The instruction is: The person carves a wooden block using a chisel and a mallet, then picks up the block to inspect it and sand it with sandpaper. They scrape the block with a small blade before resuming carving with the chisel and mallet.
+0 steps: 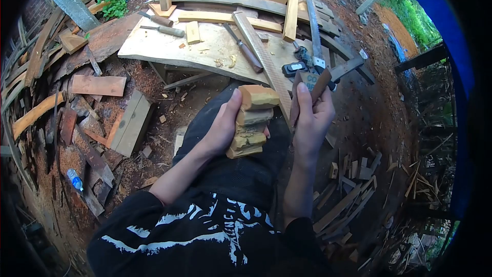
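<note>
My left hand (224, 125) is closed around a carved block of yellowish wood (251, 123), held upright above my lap. Deep notches and stepped ridges run across its visible side. To the right of the block, apart from it, my right hand (311, 120) grips a bent brown sheet that looks like sandpaper (319, 86), with printing on its paler face. Beyond my hands, a wood-handled chisel (245, 51) lies on the pale plank bench (205, 54). Two more handled tools (163, 26) rest at its left side, near a small wooden block (192, 33).
Long boards (236, 1) are stacked across the far side of the bench. A black object (293, 68) and a long metal blade (313, 25) lie at its right. Scrap wood (130, 123) and a plastic bottle (75, 179) litter the ground at left; offcuts (348, 190) lie at right.
</note>
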Available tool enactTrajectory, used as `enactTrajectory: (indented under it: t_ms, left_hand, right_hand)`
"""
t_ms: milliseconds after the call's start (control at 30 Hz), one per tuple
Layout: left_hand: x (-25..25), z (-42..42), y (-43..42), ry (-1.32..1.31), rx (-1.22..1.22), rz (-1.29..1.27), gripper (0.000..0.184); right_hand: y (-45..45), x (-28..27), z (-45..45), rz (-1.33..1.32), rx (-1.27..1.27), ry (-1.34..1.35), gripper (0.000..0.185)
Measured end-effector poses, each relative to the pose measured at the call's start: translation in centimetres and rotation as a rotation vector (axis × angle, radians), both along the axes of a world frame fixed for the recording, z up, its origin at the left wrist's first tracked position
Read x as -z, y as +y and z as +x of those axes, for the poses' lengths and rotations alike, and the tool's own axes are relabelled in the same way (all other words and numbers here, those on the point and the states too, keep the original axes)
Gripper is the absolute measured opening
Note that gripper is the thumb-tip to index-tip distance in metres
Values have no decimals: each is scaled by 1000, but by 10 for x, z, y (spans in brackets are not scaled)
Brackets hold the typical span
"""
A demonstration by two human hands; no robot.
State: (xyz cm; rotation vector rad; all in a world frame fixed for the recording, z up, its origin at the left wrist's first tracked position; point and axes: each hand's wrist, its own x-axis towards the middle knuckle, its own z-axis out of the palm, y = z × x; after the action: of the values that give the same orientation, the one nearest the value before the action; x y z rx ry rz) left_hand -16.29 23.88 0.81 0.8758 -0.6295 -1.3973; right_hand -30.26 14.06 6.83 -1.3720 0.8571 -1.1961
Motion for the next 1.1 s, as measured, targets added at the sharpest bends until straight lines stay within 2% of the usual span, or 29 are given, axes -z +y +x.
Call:
enactTrajectory:
  t_ms: [33,100,233,333,433,567,667,733,833,867,933,1000,1067,1100]
  left_hand:
    - [-1,1,0,0,0,-1,84]
    - [-4,2,-2,195,41,35,83]
    - [-2,2,-3,167,51,39,83]
    - [-2,0,-3,176,27,46,81]
    - [-6,-1,-5,220,-8,46,73]
    - [-5,0,-7,188,-30,111,73]
    - [5,2,-14,304,-15,130,77]
    - [9,8,-16,503,-19,110,76]
    - [17,18,-21,485,-171,281,72]
    - [26,23,-23,507,-205,300,63]
    - [38,29,-25,530,-244,311,59]
    - [50,38,-22,568,-261,296,50]
    - [60,44,-24,547,-293,319,50]
    - [63,47,-24,512,-317,332,51]
  right_hand:
    - [1,0,0,-1,0,0,15]
    - [4,-1,-1,-75,12,51,16]
    - [12,-5,-3,-54,-45,144,16]
    - [12,0,0,-187,-31,262,16]
    - [19,-7,5,-171,-50,234,17]
    - [18,-1,5,-265,-60,254,17]
    - [9,1,9,-205,-85,295,18]
    - [-4,3,7,-115,12,405,19]
    - [-16,13,9,-115,87,288,35]
    - [-20,18,7,-103,84,304,35]
    - [-30,29,0,54,62,268,43]
    - [-38,38,-2,112,73,336,45]
    - [-52,53,-1,172,73,407,47]
    - [-60,67,-2,120,65,470,50]
